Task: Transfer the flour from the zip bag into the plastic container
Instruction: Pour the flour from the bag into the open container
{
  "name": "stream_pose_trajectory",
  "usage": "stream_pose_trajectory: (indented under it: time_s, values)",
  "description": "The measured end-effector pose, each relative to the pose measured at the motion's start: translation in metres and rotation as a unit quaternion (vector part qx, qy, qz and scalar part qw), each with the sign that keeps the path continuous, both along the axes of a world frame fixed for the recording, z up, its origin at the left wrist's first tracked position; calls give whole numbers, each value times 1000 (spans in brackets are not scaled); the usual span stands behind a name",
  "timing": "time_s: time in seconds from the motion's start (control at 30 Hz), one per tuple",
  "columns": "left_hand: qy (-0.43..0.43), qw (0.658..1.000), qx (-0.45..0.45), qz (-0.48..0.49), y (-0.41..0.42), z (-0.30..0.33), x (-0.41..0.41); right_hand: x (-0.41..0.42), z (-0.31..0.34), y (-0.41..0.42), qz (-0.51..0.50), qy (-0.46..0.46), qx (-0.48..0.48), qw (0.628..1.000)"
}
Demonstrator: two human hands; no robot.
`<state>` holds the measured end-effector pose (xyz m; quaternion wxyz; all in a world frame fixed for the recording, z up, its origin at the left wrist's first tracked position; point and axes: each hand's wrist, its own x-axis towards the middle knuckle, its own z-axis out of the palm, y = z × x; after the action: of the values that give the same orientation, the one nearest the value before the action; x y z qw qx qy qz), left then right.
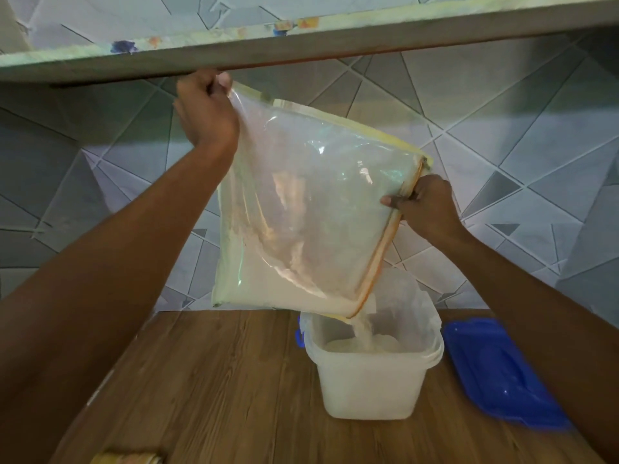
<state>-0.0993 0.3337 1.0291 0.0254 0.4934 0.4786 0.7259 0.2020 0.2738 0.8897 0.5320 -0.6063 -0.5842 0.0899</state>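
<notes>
held zip bag [311,209] tilted over plastic container [371,380]; left hand [204,112] pinched raised corner, right hand [425,209] pinched zip edge nearer mouth; flour [363,329] poured from low corner, directly above container.

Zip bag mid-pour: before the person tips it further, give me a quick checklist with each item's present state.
1. Left hand grips the zip bag at its raised corner: ok.
2. Right hand pinches the zip edge: ok.
3. Bag's low corner sits over the plastic container: ok.
4. Flour stream lands inside: ok.
5. Blue lid lies off, beside the container: ok.
6. Flour spilled on the table: cannot tell.
</notes>
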Motion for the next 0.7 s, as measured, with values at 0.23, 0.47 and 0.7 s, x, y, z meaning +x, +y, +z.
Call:
stream_pose_trajectory:
  time_s: [0.23,0.47,0.7]
  values:
    - [-9,1000,21,8,0,-6,1,-7,11,3,9,-23,5,1000]
    - [0,999,31,8,0,0,3,-17,19,1,24,-26,4,999]
    - [43,998,41,14,-5,-3,2,-29,28,1,35,-86,-6,996]
